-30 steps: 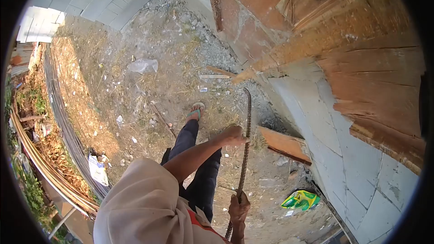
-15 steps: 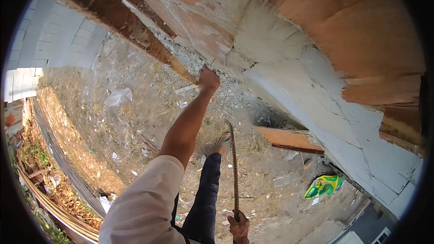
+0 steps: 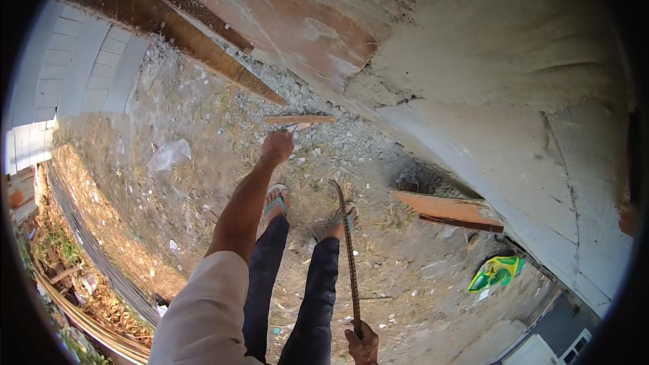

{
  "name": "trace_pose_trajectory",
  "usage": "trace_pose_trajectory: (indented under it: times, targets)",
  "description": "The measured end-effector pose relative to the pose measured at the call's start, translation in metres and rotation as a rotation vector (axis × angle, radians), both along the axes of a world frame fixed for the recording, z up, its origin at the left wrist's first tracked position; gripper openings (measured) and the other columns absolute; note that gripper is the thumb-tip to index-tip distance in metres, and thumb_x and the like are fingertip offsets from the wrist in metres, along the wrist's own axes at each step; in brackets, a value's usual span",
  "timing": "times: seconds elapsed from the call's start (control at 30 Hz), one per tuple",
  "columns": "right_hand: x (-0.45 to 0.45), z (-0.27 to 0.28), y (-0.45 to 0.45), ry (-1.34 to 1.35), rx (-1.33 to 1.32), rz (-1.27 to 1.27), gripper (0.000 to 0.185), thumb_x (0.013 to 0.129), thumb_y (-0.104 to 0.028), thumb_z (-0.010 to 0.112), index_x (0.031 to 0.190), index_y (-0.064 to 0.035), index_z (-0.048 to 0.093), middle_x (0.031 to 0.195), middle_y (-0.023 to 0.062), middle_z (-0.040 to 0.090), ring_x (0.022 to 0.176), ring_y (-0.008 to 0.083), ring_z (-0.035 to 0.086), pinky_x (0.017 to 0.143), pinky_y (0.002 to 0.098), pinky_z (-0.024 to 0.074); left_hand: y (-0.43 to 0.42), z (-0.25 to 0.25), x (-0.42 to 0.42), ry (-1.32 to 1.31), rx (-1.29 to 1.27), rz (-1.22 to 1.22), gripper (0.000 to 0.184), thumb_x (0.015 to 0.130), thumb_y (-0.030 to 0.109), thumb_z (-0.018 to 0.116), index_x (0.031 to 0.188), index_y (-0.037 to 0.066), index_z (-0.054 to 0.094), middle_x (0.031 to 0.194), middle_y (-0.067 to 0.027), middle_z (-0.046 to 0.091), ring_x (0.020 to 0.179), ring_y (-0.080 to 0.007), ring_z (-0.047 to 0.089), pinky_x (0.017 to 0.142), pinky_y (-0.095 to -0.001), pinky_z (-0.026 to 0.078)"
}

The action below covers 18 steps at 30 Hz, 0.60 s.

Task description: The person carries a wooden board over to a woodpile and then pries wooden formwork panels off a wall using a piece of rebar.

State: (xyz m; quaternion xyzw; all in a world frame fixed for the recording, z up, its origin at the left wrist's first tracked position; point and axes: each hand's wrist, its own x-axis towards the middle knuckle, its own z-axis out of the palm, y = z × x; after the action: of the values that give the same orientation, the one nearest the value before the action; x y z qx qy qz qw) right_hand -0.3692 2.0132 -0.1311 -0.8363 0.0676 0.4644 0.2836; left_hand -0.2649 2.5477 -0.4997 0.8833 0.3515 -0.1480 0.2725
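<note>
My left hand (image 3: 278,147) reaches forward low over the ground with its fingers closed. A thin dark sliver, perhaps a nail, shows at the fingertips; I cannot make out what it is. Just beyond the fingers lies a narrow strip of wood (image 3: 318,119), and I cannot tell whether they touch it. Near the bottom of the view, my right hand (image 3: 362,345) is wrapped round the lower end of a ribbed steel bar (image 3: 351,263). The bar points away from me, and its far end curves to the left, close to my right foot.
A long timber (image 3: 203,44) slants down from the upper left. To the right rises a concrete-faced wall (image 3: 473,122), with a wooden board (image 3: 449,209) jutting at its base. A green-yellow bag (image 3: 497,272), clear plastic (image 3: 169,154) and rubble lie on the ground.
My left hand has moved back and left, away from the timber's lower end. The wood strip now shows beyond it. Brown panelling at the upper right has mostly left view. Both feet now show.
</note>
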Motion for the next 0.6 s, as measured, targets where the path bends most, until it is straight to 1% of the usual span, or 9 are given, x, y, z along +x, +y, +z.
trace_pose_trajectory:
  times: [0.07,0.13,0.17,0.27,0.3,0.4,0.43,0.5,0.6]
  targets:
    - [0.007,0.000,0.019,0.050,-0.050,-0.038,0.051,0.089,-0.028,0.080,0.133,-0.0043,0.067,0.105,0.0126,0.072,0.084,0.0219,0.062,0.077,0.0369,0.0543,-0.044,0.021,-0.098,0.046,-0.080,0.226,0.031,0.100,0.028,0.055,0.103,0.002,0.071,0.097,-0.0279,0.071,0.095,-0.0464,0.069,0.085,-0.0534,0.054]
    - [0.007,0.007,0.036,0.264,-0.064,-0.322,0.036,0.087,-0.015,0.076,0.118,-0.0002,0.066,0.064,-0.0044,0.051,0.049,0.0056,0.046,0.044,0.0274,0.0342,-0.089,0.039,-0.180,-0.025,-0.259,0.258,0.026,0.097,0.026,0.061,0.092,0.003,0.072,0.090,-0.0275,0.071,0.089,-0.0465,0.069,0.078,-0.0533,0.055]
    - [0.001,-0.001,0.036,0.220,0.007,-0.320,0.032,0.088,-0.014,0.076,0.115,-0.0012,0.067,0.065,-0.0047,0.051,0.050,0.0050,0.044,0.045,0.0275,0.0335,-0.106,0.066,-0.199,0.026,-0.310,0.280,0.025,0.096,0.025,0.064,0.090,0.003,0.073,0.088,-0.0257,0.072,0.085,-0.0444,0.070,0.076,-0.0501,0.056]
    - [0.000,0.003,0.045,0.122,-0.017,-0.134,0.032,0.090,-0.015,0.074,0.118,-0.0013,0.065,0.066,-0.0048,0.050,0.051,0.0049,0.042,0.046,0.0269,0.0327,-0.136,0.119,-0.226,-0.002,-0.411,0.393,0.020,0.092,0.021,0.070,0.088,0.003,0.075,0.083,-0.0219,0.073,0.079,-0.0386,0.072,0.073,-0.0434,0.057]
    - [-0.003,0.004,0.047,0.116,-0.021,-0.138,0.032,0.090,-0.015,0.074,0.118,-0.0013,0.065,0.066,-0.0048,0.050,0.051,0.0049,0.042,0.046,0.0269,0.0327,-0.137,0.131,-0.232,-0.088,-0.440,0.498,0.016,0.090,0.019,0.073,0.089,0.003,0.077,0.081,-0.0199,0.073,0.077,-0.0349,0.073,0.072,-0.0398,0.057]
    - [-0.008,0.025,0.059,0.122,0.024,-0.173,0.033,0.091,-0.017,0.073,0.118,-0.0003,0.064,0.066,-0.0042,0.050,0.049,0.0055,0.042,0.045,0.0272,0.0329,-0.126,0.173,-0.234,-0.231,-0.285,0.442,0.014,0.087,0.015,0.077,0.094,0.003,0.078,0.079,-0.0143,0.075,0.075,-0.0234,0.074,0.072,-0.0352,0.057]
    - [-0.008,0.037,0.064,0.140,0.012,-0.197,0.033,0.091,-0.017,0.073,0.118,0.0002,0.064,0.066,-0.0041,0.050,0.048,0.0058,0.042,0.044,0.0275,0.0332,-0.115,0.187,-0.231,-0.251,-0.270,0.449,0.014,0.087,0.015,0.077,0.094,0.003,0.078,0.079,-0.0143,0.075,0.075,-0.0234,0.074,0.072,-0.0352,0.057]
    - [-0.021,0.075,0.068,0.174,-0.011,-0.212,0.032,0.091,-0.017,0.073,0.117,0.0006,0.064,0.065,-0.0039,0.050,0.047,0.0061,0.042,0.043,0.0278,0.0334,-0.097,0.230,-0.228,-0.232,-0.506,0.468,0.015,0.084,0.014,0.080,0.093,0.002,0.078,0.081,-0.0112,0.076,0.076,-0.0158,0.072,0.073,-0.0319,0.057]
    - [-0.031,0.115,0.078,0.221,0.037,-0.379,0.032,0.091,-0.016,0.073,0.117,0.0011,0.064,0.064,-0.0036,0.051,0.045,0.0069,0.044,0.041,0.0278,0.0344,-0.064,0.287,-0.222,-0.175,-0.573,0.370,0.016,0.083,0.014,0.082,0.093,0.002,0.079,0.085,-0.0092,0.078,0.078,-0.0126,0.071,0.073,-0.0301,0.056]
